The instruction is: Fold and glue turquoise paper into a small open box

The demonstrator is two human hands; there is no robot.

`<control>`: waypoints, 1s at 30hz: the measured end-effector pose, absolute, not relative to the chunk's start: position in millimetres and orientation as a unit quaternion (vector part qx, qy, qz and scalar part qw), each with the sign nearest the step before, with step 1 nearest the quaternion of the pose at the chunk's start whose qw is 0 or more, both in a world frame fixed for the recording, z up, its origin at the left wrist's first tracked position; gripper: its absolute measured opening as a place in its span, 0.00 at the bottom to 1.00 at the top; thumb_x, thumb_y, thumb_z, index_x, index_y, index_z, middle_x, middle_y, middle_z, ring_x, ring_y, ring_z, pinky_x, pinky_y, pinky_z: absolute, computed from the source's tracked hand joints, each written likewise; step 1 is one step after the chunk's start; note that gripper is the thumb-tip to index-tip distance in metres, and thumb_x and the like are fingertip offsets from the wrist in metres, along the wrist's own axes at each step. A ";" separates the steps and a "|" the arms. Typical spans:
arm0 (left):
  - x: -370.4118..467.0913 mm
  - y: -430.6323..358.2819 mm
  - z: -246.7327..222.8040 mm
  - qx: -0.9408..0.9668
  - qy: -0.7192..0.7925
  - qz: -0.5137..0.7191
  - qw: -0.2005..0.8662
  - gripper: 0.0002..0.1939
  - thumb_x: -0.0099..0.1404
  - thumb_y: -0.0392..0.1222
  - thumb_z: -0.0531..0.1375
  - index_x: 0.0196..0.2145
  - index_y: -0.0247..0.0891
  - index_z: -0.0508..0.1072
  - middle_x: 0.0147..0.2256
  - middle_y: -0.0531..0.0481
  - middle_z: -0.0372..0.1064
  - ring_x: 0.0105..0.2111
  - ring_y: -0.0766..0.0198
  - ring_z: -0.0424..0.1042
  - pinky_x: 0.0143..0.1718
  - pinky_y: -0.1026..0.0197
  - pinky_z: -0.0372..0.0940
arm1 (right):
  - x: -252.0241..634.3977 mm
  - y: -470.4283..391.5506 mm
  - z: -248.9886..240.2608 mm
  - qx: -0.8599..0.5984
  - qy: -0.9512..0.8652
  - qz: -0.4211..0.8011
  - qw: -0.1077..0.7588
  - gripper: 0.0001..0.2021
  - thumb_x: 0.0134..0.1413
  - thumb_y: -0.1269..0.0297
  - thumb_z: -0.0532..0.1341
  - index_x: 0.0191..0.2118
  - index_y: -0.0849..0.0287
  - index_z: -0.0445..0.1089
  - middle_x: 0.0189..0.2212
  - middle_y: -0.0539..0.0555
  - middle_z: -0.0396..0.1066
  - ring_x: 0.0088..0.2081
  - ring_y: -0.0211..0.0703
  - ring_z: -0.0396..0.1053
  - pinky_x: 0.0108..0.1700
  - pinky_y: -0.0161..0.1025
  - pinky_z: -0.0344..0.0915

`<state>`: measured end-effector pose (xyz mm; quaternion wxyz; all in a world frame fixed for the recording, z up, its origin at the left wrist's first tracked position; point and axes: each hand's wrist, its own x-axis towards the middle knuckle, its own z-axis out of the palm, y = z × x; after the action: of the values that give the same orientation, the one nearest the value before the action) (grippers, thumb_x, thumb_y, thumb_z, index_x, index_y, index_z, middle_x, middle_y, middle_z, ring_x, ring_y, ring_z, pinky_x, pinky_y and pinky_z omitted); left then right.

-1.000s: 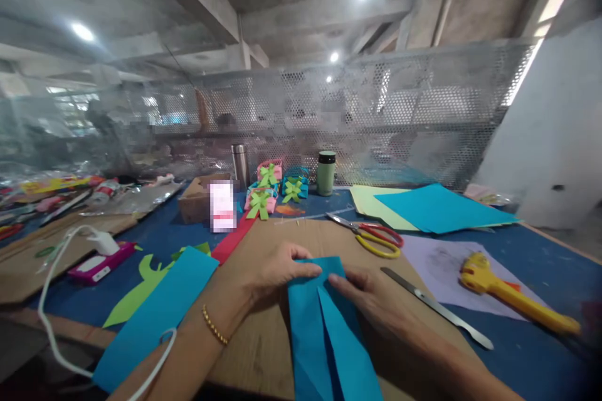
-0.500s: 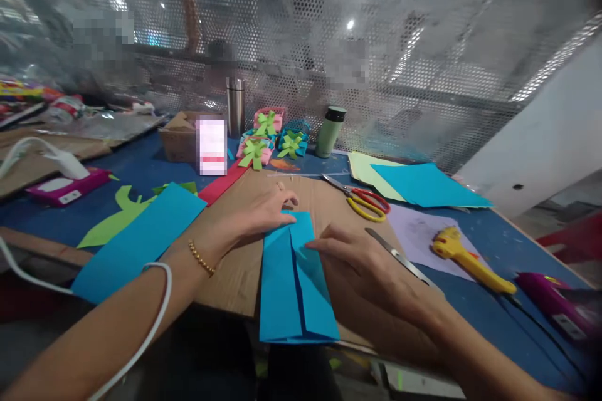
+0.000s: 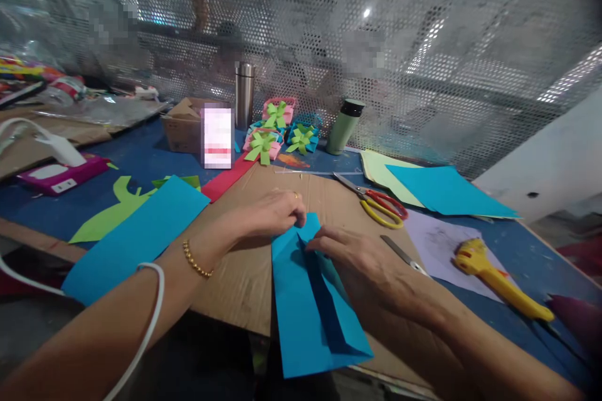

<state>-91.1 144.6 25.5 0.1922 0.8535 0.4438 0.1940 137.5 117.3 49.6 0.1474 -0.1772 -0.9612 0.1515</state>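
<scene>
Two hands work a folded blue paper over the cardboard

On the bench [image 3: 155, 163] in front of me, the folded blue paper [image 3: 296, 307] lies along the middle of the cardboard [image 3: 239, 288], its near end jutting past the cardboard's near edge. The left hand [image 3: 277, 210] curls its fingers onto the paper's far end; whether it pinches or just presses, I can't tell from here. The right hand [image 3: 352, 254] grasps the edge of the raised flap [image 3: 348, 326], leaving a dark gap down the fold. Scissors [image 3: 364, 193] rest on the cardboard's far right part, a yellow glue gun [image 3: 503, 282] lies right of it, a flat blue sheet [image 3: 141, 241] left of it, and small bow-topped baskets [image 3: 281, 114] stand beyond its far edge.
</scene>
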 end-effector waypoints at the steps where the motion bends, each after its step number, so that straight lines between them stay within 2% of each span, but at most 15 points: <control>1: -91.6 143.9 26.3 0.854 0.446 0.185 0.193 0.13 0.59 0.30 0.54 0.34 0.39 0.79 0.38 0.45 0.73 0.41 0.55 0.69 0.46 0.53 0.60 | 137.0 118.9 48.9 -0.174 -0.963 0.146 0.142 0.14 0.66 0.71 0.50 0.52 0.56 0.68 0.43 0.58 0.71 0.41 0.42 0.70 0.42 0.38 0.67; 7: -97.3 147.6 23.1 0.860 0.423 0.179 0.221 0.12 0.57 0.31 0.56 0.35 0.41 0.77 0.39 0.47 0.71 0.41 0.58 0.68 0.47 0.56 0.60 | 139.0 131.9 42.8 -0.189 -0.960 0.153 0.139 0.14 0.67 0.72 0.47 0.48 0.58 0.68 0.37 0.55 0.72 0.34 0.39 0.68 0.36 0.36 0.64; 13: -93.1 138.0 36.7 0.851 0.452 0.148 0.222 0.08 0.59 0.36 0.57 0.35 0.40 0.75 0.39 0.47 0.68 0.43 0.56 0.65 0.46 0.56 0.59 | 146.7 135.9 42.5 -0.246 -0.941 0.162 0.167 0.12 0.64 0.69 0.51 0.47 0.57 0.69 0.36 0.56 0.73 0.34 0.40 0.68 0.36 0.37 0.63; 22: -85.7 136.3 39.4 0.839 0.467 0.156 0.232 0.06 0.61 0.42 0.59 0.34 0.39 0.74 0.38 0.48 0.67 0.42 0.56 0.64 0.45 0.56 0.58 | 151.5 131.1 44.1 -0.295 -0.922 0.174 0.181 0.11 0.59 0.69 0.54 0.46 0.57 0.68 0.37 0.57 0.74 0.35 0.44 0.70 0.37 0.39 0.65; 30: -81.3 139.9 33.3 0.824 0.481 0.178 0.242 0.09 0.61 0.47 0.61 0.32 0.39 0.75 0.35 0.48 0.66 0.39 0.57 0.65 0.42 0.57 0.59 | 152.1 132.6 40.6 -0.303 -0.911 0.200 0.194 0.11 0.57 0.65 0.59 0.45 0.57 0.71 0.38 0.58 0.75 0.37 0.45 0.71 0.40 0.40 0.67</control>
<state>-81.3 139.9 33.3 0.2422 0.8237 0.4808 0.1781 152.1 132.6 40.6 0.1937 -0.3032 -0.9114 0.1999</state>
